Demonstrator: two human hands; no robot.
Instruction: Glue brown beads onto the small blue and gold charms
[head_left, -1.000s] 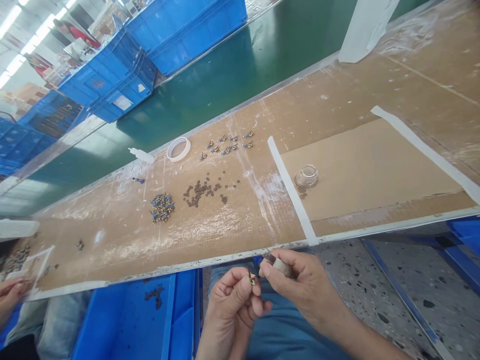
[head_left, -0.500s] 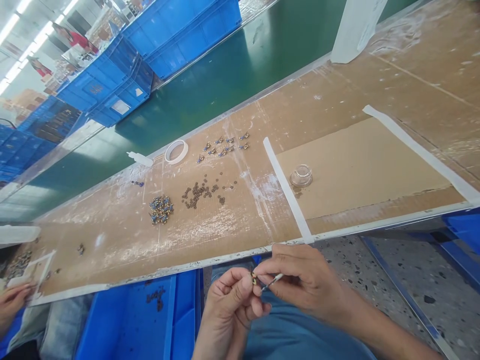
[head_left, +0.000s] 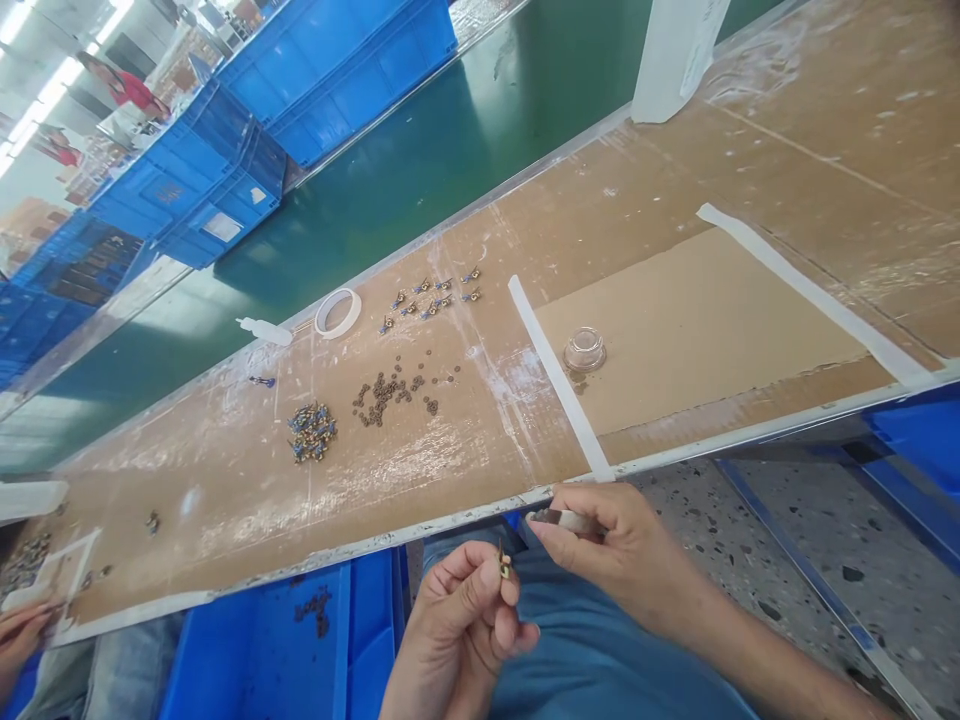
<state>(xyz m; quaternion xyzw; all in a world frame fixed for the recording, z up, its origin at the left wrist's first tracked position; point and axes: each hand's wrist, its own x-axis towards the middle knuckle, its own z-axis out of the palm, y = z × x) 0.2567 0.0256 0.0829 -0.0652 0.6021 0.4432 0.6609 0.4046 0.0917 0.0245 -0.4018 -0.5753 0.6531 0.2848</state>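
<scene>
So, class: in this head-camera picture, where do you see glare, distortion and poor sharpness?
Head view: glare lies on the glossy brown cardboard-covered workbench near the pile of small blue-and-brass parts; ceiling lights blow out the top-left corner; wide-angle distortion tilts and bends the bench edge; the left hand pinches a tiny brass part too small to resolve; the right hand holds a slim metal tool.

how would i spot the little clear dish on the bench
Find the long brown workbench and the paler cardboard sheet taped onto it. The clear dish sits near that sheet's left end, beside the white tape strip. It is the only round, see-through thing there.
</scene>
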